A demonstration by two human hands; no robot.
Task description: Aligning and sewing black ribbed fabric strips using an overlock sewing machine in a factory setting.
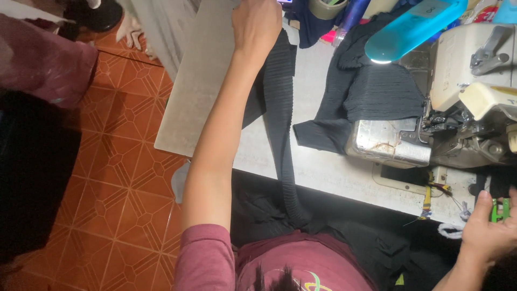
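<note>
black ribbed cloth drawn out across the sewing table

head view: left hand (257, 26) stretched far out over the table top (323, 167), palm down, fingers curled onto the far end of a long black ribbed strip (280, 113); seems a pinch or press on the cloth, though fingertips hidden beneath the knuckles, so exact grip hard to tell. strip running from that hand back over the table edge and down toward the lap. more black ribbed fabric (377, 94) bunched on the bed of the overlock machine (463, 91), just beside the presser foot area, under a turquoise lamp (412, 29) with its light on. right hand (493, 231) low at the table's near corner, partly closed around a small green clip-like tool (500, 210), probably snips; touching loose threads there.

progress, as a judgement: no cloth visibly under the needles, strip laid out long and straight rather than fed in, so likely between seams, with stitching on this strip either finished or not yet begun; no telling which from here.

hidden or unclear: needle zone dark and cluttered; right hand cut off by the frame edge; left fingertips covered; clutter at the table's far edge, a tape roll (326, 6) among it, cropped; dark bundle (32, 178) on the tiled floor (129, 178) unreadable.
</note>
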